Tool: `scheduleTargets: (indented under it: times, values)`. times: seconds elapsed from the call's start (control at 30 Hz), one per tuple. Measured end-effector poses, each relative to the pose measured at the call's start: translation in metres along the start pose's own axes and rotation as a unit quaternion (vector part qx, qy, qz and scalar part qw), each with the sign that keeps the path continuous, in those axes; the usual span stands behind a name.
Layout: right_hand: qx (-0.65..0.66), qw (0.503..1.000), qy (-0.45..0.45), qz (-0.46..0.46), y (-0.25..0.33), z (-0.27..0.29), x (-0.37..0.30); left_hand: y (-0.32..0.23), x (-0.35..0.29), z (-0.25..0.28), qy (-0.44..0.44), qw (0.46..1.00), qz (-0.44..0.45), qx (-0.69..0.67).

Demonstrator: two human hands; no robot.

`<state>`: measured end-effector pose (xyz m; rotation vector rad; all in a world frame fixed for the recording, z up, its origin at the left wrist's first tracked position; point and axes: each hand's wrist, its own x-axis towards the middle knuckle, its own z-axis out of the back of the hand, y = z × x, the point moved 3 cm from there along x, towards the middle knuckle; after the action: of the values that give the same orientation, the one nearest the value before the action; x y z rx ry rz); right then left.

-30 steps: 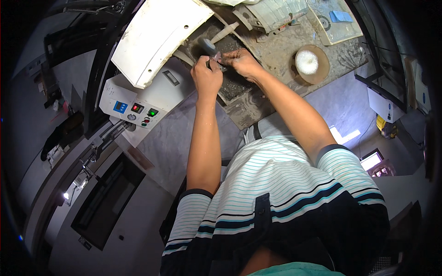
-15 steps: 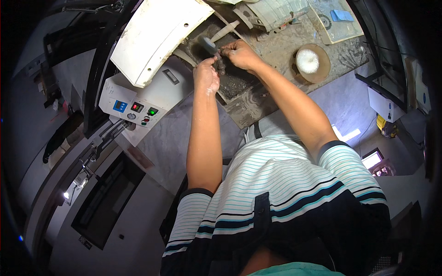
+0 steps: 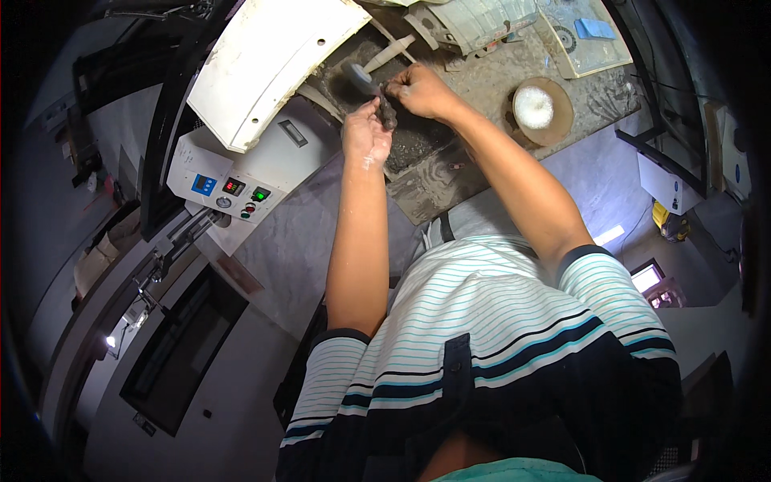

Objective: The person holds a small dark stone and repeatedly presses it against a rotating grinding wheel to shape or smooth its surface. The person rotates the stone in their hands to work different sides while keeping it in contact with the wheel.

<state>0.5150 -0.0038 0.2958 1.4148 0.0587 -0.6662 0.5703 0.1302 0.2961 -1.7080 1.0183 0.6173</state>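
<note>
A grey wheel (image 3: 359,79) sits on the tapered pale spindle (image 3: 389,53) of a motor, over a dirty, wet-looking tray (image 3: 418,146). Just below the wheel, my left hand (image 3: 367,135) is closed, its fingertips against a small dark, lumpy piece (image 3: 388,119) whose kind I cannot make out. My right hand (image 3: 421,90) is closed in a pinch on the right side of the wheel, close to the top of that piece. What its fingertips grip is hidden. White residue marks my left wrist.
A white hinged-looking cover (image 3: 277,68) rises at the left, above a control panel (image 3: 229,191) with lit displays. At right stands a brown bowl (image 3: 561,122) with white frothy-looking contents. Farther back are the motor housing (image 3: 474,24) and a pale tray with a blue item (image 3: 595,29).
My left hand has shifted slightly right and turned a little beneath the wheel. My right hand stays nearly in place, its fingertips slightly lower. The whole view has tilted slightly.
</note>
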Motion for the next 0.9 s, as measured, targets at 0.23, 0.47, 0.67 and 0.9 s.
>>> scheduleTargets:
  times: [0.23, 0.47, 0.67, 0.9]
  values:
    - [0.004, 0.999, -0.039, -0.002, 0.002, -0.004, 0.014, -0.007, 0.019, -0.001, 0.015, 1.000, -0.009, 0.015]
    - [-0.009, 1.000, 0.015, 0.017, -0.006, -0.003, 0.000, -0.001, 0.007, 0.008, 0.037, 0.998, -0.024, 0.050]
    - [0.023, 0.996, -0.015, 0.089, -0.009, -0.001, -0.012, 0.007, -0.004, 0.002, 0.052, 0.996, -0.063, 0.019]
    - [0.017, 0.998, -0.005, 0.059, -0.006, -0.007, 0.004, -0.002, 0.014, 0.009, 0.048, 0.999, -0.023, 0.013]
